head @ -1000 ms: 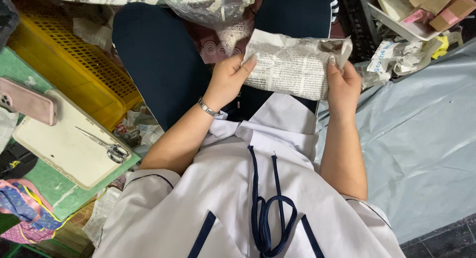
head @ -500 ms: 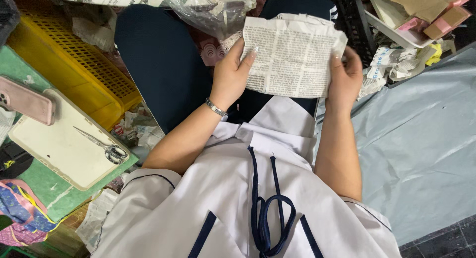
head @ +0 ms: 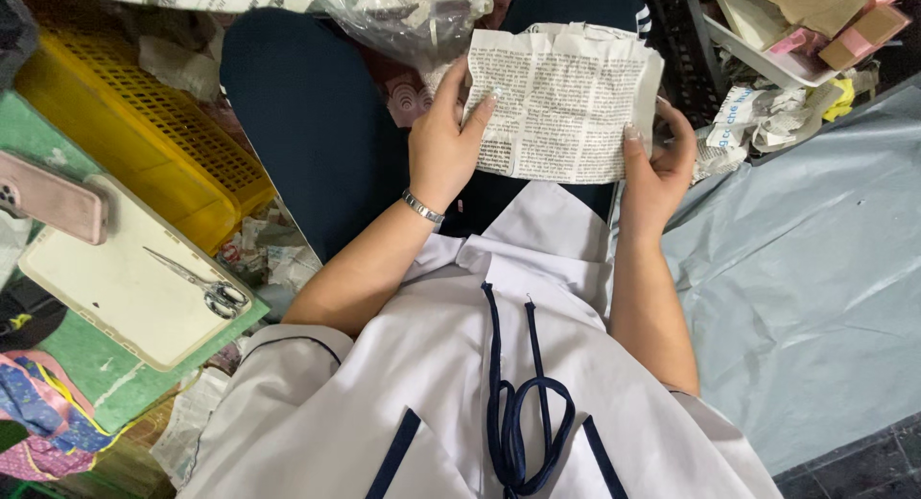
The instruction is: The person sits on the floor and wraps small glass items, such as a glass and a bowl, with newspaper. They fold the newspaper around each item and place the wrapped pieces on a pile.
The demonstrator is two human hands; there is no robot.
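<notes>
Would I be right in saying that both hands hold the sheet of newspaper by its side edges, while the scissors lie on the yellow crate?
Not quite. The scissors lie on the cream tray, beside the yellow crate, not on it. The rest holds: the left hand and right hand hold the sheet of newspaper by its side edges. The head view shows this.

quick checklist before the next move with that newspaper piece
1. Both hands on the sheet: ok. Left hand grips the left edge of the newspaper piece, right hand the lower right.
2. Sheet opened flat: ok, creased but spread.
3. Sheet whole: not ok, edges are ragged.
4. Scissors free: ok, lying on the white tray, apart from both hands.
5. Spare paper near: ok, crumpled scraps lie right of the sheet.
6. Back of the sheet: cannot tell, hidden.
</notes>
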